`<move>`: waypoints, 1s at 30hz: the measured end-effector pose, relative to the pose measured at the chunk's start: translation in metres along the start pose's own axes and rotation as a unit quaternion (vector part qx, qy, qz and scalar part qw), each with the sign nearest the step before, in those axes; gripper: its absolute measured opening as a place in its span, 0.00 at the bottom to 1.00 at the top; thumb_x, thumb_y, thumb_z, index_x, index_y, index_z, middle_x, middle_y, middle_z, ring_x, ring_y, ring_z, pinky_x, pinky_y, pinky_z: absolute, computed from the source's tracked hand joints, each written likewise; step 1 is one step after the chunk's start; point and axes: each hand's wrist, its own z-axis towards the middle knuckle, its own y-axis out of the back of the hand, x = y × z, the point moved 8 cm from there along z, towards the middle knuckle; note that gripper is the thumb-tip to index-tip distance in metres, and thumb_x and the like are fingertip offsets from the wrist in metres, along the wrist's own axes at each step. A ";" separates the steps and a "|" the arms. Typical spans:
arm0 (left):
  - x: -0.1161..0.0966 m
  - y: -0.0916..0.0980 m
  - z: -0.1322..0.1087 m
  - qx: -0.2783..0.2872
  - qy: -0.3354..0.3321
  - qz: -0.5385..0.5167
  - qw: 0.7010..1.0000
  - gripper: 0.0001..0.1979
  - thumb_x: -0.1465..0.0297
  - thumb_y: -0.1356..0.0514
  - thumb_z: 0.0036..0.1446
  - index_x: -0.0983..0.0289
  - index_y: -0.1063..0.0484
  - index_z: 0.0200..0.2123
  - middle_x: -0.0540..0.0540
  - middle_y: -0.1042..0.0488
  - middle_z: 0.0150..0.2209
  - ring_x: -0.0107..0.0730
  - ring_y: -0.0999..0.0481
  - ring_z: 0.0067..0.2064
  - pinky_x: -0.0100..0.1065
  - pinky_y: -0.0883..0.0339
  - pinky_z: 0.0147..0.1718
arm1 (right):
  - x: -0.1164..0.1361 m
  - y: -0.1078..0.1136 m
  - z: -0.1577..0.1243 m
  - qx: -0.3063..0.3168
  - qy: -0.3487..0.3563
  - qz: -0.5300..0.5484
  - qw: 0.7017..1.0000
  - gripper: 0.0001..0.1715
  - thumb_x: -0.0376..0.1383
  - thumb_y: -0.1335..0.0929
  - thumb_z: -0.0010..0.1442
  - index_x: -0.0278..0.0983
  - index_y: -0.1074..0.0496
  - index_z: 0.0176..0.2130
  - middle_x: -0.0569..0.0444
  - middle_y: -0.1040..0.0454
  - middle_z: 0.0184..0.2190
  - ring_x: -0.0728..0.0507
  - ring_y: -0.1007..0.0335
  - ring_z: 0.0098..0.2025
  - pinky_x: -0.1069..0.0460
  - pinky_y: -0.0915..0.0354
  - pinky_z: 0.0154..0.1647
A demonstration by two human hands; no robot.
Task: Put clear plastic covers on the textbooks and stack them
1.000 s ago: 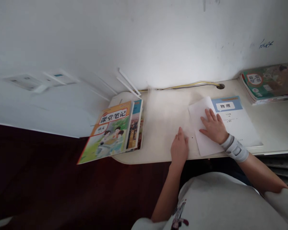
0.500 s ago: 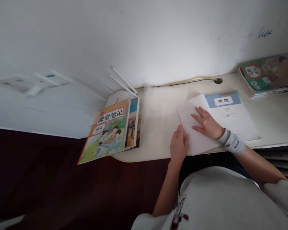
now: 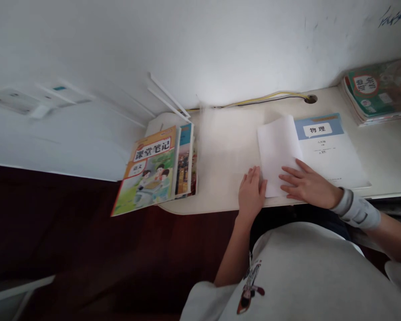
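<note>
A physics textbook (image 3: 334, 156) lies open on the white desk (image 3: 229, 156), its printed title page with a blue band on the right. The blank white left leaf (image 3: 278, 140) bulges up near the spine. My right hand (image 3: 302, 185), a grey band around its wrist, rests with fingers spread across the lower part of the blank leaf and the spine. My left hand (image 3: 251, 189) lies on the desk beside the leaf's lower left edge, fingers stretched out and thumb touching or very near that edge. Neither hand grasps anything.
Several books, topped by a yellow-green notebook (image 3: 150, 169), lie at the desk's left end, overhanging the edge. Another stack of books (image 3: 381, 91) sits at the back right. Yellow and black cables (image 3: 267, 99) run along the wall into a desk hole (image 3: 310, 99).
My right hand has slid down the blank leaf toward the desk's front edge. My left hand stays beside the leaf. The camera view has shifted slightly.
</note>
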 end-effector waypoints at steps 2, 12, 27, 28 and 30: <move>0.002 0.000 0.000 0.003 0.006 -0.017 1.000 0.24 0.64 0.53 0.64 0.68 0.45 0.61 0.66 0.36 0.59 0.42 0.39 0.62 0.48 0.45 0.60 | 0.003 -0.002 0.007 -0.009 -0.005 -0.018 1.000 0.16 0.42 0.39 0.64 0.44 0.26 0.46 0.53 0.29 0.54 0.39 0.44 0.62 0.36 0.56 0.65; 0.006 0.004 -0.004 -0.003 0.019 -0.061 0.998 0.25 0.69 0.49 0.59 0.64 0.44 0.60 0.62 0.36 0.60 0.41 0.40 0.62 0.49 0.46 0.61 | -0.001 -0.005 0.000 -0.011 -0.038 0.024 0.999 0.17 0.41 0.37 0.63 0.40 0.28 0.49 0.49 0.30 0.55 0.39 0.44 0.62 0.36 0.59 0.66; -0.021 0.019 -0.010 0.035 0.049 0.201 0.978 0.09 0.70 0.48 0.59 0.64 0.31 0.30 0.58 0.30 0.30 0.41 0.31 0.37 0.39 0.39 0.36 | 0.014 -0.004 0.013 0.008 -0.041 0.072 0.997 0.13 0.36 0.36 0.62 0.41 0.26 0.45 0.49 0.28 0.51 0.39 0.38 0.58 0.34 0.53 0.65; -0.021 0.019 -0.010 0.037 0.050 0.207 0.976 0.09 0.70 0.48 0.59 0.64 0.31 0.30 0.58 0.30 0.30 0.41 0.31 0.37 0.39 0.39 0.36 | 0.018 -0.003 0.013 0.004 -0.029 0.071 0.997 0.13 0.37 0.37 0.63 0.41 0.26 0.45 0.50 0.28 0.51 0.40 0.37 0.57 0.35 0.51 0.64; -0.024 0.021 -0.008 0.032 0.046 0.212 0.976 0.08 0.71 0.48 0.59 0.64 0.31 0.29 0.57 0.29 0.29 0.41 0.30 0.37 0.40 0.40 0.37 | 0.016 0.006 0.011 -0.030 -0.025 0.081 0.996 0.16 0.40 0.39 0.64 0.41 0.28 0.48 0.50 0.29 0.53 0.41 0.38 0.58 0.35 0.49 0.64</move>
